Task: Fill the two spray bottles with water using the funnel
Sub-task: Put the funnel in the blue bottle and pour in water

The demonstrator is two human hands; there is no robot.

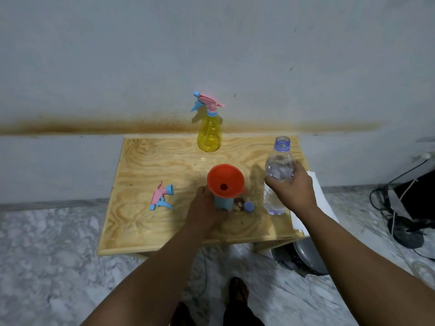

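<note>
Two bottles to fill, and we have the blue one (222,203) under our left hand (207,208), fingers curled round its body near the middle of the wooden table (146,161), with the orange funnel (225,180) seated in its neck. Our right hand (292,189) wraps the open water bottle (277,175) about its middle, standing upright just right of the funnel. That thin clear plastic looks soft and likely to buckle, so we judge a mid-body grip sensible, squeezing lightly. The funnel looks light and top-heavy, so steadying the bottle below seems wise. The yellow spray bottle (209,132) waits at the back edge, head on; the loose spray head (161,196) lies to the left, and a small blue cap (249,206) sits beside the blue bottle.
</note>
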